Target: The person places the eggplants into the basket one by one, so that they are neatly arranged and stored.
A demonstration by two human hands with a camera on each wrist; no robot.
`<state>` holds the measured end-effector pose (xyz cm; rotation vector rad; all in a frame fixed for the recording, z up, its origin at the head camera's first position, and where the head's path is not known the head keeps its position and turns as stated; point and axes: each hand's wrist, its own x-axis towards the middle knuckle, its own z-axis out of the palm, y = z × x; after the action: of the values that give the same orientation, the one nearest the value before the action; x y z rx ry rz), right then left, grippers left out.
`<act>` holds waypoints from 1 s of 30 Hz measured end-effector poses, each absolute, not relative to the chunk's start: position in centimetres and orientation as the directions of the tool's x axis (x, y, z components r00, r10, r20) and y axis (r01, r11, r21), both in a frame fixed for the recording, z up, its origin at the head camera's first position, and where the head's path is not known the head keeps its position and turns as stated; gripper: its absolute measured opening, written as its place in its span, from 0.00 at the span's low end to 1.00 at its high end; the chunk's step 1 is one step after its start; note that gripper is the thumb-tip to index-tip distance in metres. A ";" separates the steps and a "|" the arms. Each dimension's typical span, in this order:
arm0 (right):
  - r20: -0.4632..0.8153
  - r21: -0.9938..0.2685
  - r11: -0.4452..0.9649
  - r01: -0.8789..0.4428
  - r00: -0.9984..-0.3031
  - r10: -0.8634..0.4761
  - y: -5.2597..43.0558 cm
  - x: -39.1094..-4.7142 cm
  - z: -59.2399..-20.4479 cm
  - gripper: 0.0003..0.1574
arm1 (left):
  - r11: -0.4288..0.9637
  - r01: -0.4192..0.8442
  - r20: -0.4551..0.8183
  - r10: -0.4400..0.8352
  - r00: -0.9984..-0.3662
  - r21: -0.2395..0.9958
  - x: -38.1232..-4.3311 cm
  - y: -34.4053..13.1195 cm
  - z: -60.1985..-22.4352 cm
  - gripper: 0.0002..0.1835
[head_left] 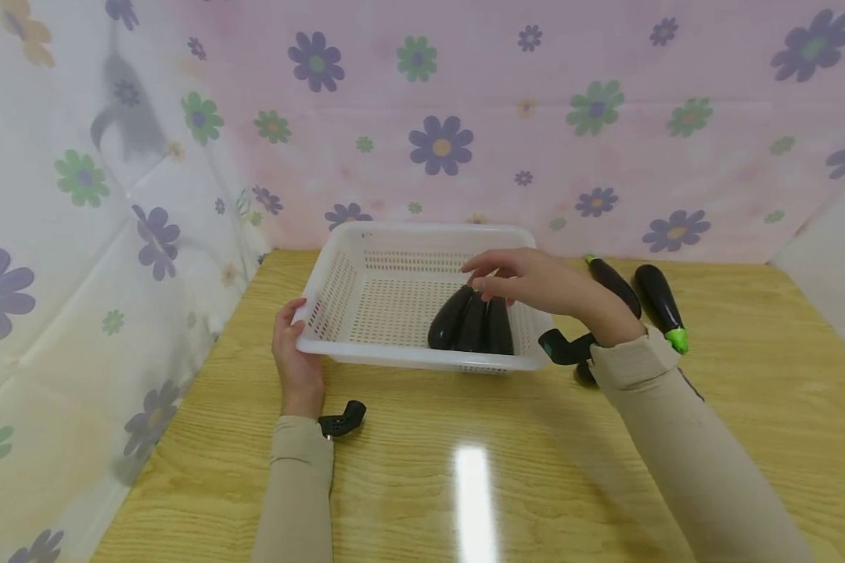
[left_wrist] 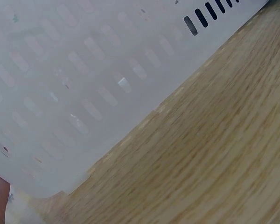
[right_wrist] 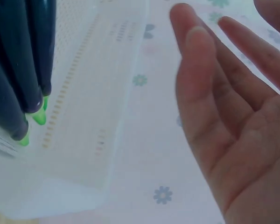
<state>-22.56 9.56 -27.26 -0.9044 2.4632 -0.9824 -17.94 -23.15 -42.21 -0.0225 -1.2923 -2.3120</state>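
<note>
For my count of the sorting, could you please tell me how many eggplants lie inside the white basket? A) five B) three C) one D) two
B: three dark eggplants lie side by side in the white basket, under the open right hand; two more eggplants lie on the table outside it.

No text, label, brand, number or sign can be read in any view.
</note>
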 end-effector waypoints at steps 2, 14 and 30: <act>-0.030 -0.714 0.540 -0.446 -0.751 -0.660 9.9 -22.0 -27.2 0.25 | -0.431 0.421 0.245 -0.406 -0.880 0.798 -18.0 -23.1 -42.2 0.17; 0.165 -0.661 0.586 -0.468 -0.853 -0.495 14.5 -18.4 -28.8 0.27 | -0.486 0.408 0.211 -0.409 -0.887 0.773 -18.1 -22.5 -41.8 0.17; 0.197 -0.755 0.535 -0.379 -0.909 -0.367 18.6 -16.6 -30.8 0.23 | -0.454 0.392 0.187 -0.432 -0.882 0.801 -17.9 -22.8 -41.7 0.17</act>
<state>-16.59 18.59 -30.81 -0.6720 2.7648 -1.3656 -17.87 -22.77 -41.71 0.0590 -1.2677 -2.3306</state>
